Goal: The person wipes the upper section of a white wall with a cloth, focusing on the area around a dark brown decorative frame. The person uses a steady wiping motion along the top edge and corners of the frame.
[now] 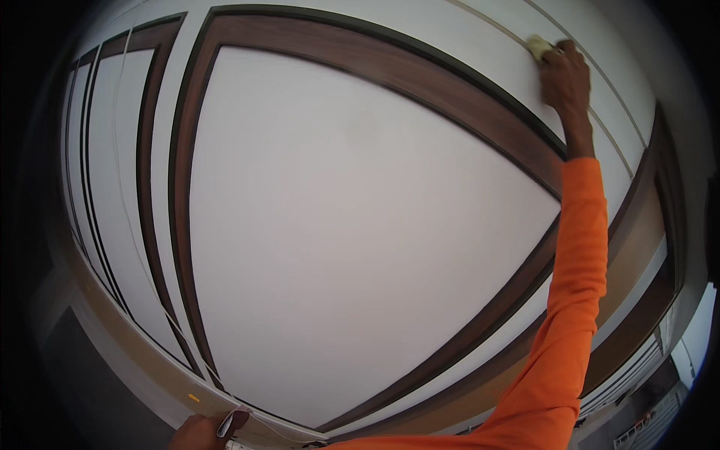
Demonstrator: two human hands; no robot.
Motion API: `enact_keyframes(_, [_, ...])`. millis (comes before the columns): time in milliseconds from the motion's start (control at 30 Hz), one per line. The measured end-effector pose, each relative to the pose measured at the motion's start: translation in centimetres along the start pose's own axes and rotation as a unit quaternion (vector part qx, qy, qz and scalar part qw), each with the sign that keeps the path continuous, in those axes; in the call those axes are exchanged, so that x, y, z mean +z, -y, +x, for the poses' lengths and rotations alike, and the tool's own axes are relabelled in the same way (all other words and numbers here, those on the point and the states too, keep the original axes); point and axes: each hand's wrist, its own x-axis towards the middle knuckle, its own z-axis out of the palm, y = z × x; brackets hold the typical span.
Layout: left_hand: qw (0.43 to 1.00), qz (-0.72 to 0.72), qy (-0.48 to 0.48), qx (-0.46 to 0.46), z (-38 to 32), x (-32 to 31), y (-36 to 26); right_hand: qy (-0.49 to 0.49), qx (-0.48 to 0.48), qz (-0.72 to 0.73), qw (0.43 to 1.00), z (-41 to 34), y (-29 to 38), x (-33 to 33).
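Note:
My right hand point(569, 79) is raised at the upper right and grips a pale yellow pad or folded cloth point(538, 47), pressed to a white wall surface beside a narrow groove line. An orange sleeve point(579, 242) covers that arm. Low at the left, my left hand point(194, 433) is partly cut off by the frame's bottom edge. It holds a folded dark red sheet point(236, 421), probably sandpaper, whose pale inner side bears print. Between the hands spreads a large white wall panel point(360, 242) bordered by brown wood-look moulding point(394, 53) with a dark outer edge.
At the left stand more framed white panels point(121, 112), crossed by a thin pale cord point(116, 129). A tan band point(135, 343) with a small yellow arrow point(194, 397) runs along the base. White railings or slats point(624, 388) show at the lower right.

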Motion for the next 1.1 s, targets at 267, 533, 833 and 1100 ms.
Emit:
enact_keyframes(267, [0.927, 0.365, -0.013, 0.079, 0.5, 0.9, -0.4, -0.058, -0.062, 0.004, 0.996, 2.2, 2.0, 2.1])
enact_keyframes(533, [0.997, 0.015, 0.038, -0.072, -0.6, 0.7, 1.3, 0.012, -0.121, -0.076, 0.99, -1.5, -1.4, -1.1])
enact_keyframes(833, [0.99, 0.022, 0.053, -0.126, 0.8, -0.4, -0.4, -0.028, -0.151, -0.03, 0.988, 2.3, 1.7, 0.8])
enact_keyframes(1100, [0.992, 0.013, 0.047, -0.118, 0.3, -0.6, -0.6, 0.008, -0.11, -0.008, 0.994, -2.1, -3.5, -0.3])
